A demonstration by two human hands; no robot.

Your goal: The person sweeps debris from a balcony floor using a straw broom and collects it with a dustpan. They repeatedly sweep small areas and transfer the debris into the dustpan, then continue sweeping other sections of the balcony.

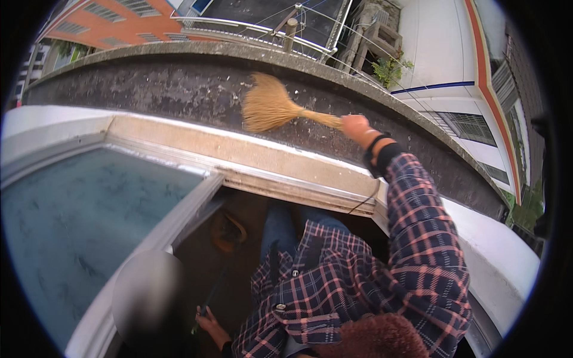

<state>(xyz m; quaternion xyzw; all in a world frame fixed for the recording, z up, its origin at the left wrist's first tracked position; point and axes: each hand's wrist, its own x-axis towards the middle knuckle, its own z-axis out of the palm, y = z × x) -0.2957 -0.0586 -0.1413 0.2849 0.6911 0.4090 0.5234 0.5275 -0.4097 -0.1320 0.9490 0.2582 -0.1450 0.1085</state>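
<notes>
Right of the frosted window pane (101,215), curls the left hand (210,324) around a thin dark handle (204,310). Further right, holds a straw broom (271,107) beyond the sill (239,152), before a weathered wall (167,80), bristles leftward, clenching it with the right hand (356,128).

Rough straw broom (268,104); flaking matt wall (149,83) behind it, smooth cloudy glass (89,215) below-left of it, woven cloth sleeve (421,221) below-right

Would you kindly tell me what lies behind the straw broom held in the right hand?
Behind the straw broom is a dark, weathered wall, its patchy surface visible above and to the left. The stretch directly behind the broom is covered, so its condition cannot be seen.
</notes>
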